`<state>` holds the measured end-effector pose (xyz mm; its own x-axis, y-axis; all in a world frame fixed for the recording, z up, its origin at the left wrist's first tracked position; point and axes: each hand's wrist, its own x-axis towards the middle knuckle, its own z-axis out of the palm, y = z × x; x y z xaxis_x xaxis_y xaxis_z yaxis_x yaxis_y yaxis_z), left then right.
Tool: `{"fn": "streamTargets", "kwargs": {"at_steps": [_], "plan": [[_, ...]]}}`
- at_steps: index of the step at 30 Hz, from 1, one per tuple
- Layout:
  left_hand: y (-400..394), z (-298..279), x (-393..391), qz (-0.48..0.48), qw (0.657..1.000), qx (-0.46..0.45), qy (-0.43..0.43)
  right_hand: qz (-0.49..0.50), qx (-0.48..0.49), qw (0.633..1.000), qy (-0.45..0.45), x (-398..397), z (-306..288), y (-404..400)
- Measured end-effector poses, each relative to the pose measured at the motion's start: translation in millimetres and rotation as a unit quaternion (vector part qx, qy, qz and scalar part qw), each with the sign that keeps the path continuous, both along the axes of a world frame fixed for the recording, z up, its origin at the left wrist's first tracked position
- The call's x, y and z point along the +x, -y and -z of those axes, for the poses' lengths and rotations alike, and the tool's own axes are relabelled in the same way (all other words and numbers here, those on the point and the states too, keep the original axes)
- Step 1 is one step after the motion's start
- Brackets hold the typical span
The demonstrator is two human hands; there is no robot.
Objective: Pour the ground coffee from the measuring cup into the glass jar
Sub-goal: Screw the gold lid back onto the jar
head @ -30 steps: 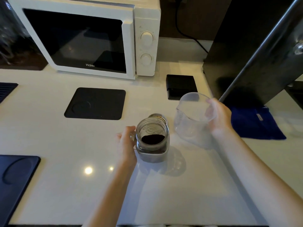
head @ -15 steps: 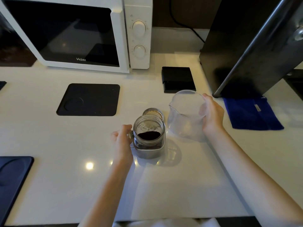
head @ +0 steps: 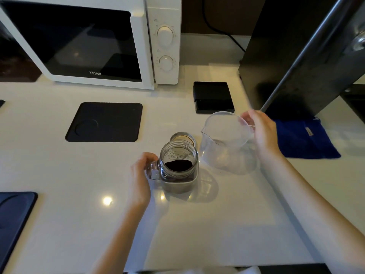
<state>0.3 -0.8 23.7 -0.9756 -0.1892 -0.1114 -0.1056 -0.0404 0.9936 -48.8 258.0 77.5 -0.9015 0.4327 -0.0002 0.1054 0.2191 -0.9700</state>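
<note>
A glass jar (head: 178, 163) with a side handle stands on the white counter (head: 79, 175), with dark ground coffee (head: 178, 165) in its bottom. My left hand (head: 141, 175) is closed on the jar's handle. Just right of the jar stands a clear measuring cup (head: 227, 143), upright, spout toward the jar, with no coffee visible inside. My right hand (head: 260, 133) holds the cup by its far right side. A round lid (head: 182, 137) lies on the counter right behind the jar.
A white microwave (head: 94, 42) stands at the back left. Black mats (head: 104, 122) (head: 13, 216) lie left, a small black box (head: 213, 96) behind the cup. A blue cloth (head: 304, 139) and a dark appliance (head: 296, 52) are on the right.
The measuring cup has come down and now stands upright on the counter beside the jar. My left hand stays on the jar's handle. The camera has tilted a little.
</note>
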Motion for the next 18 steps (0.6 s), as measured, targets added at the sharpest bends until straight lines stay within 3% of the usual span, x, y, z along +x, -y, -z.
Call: {"fn": "streamTargets", "kwargs": {"at_steps": [2, 4, 7, 10, 15, 17, 18], "plan": [[12, 5, 6, 0.043, 0.999, -0.023, -0.012, -0.081, 0.007, 0.996, -0.034, -8, -16, 0], [36, 6, 14, 0.158, 0.966, -0.190, -0.081, -0.191, 0.098, 0.976, -0.031, -18, -35, 8], [59, 7, 22, 0.241, 0.874, -0.401, -0.129, -0.319, 0.289, 0.902, 0.032, -39, -54, 35], [52, 14, 25, 0.241, 0.811, -0.526, -0.088, -0.413, 0.418, 0.803, 0.099, -55, -60, 72], [41, 17, 24, 0.229, 0.787, -0.569, -0.065, -0.487, 0.562, 0.643, 0.182, -68, -47, 124], [37, 19, 26, 0.229, 0.783, -0.575, -0.067, -0.492, 0.591, 0.609, 0.194, -67, -40, 136], [37, 20, 26, 0.227, 0.779, -0.581, -0.066, -0.488, 0.593, 0.609, 0.199, -66, -36, 139]]}}
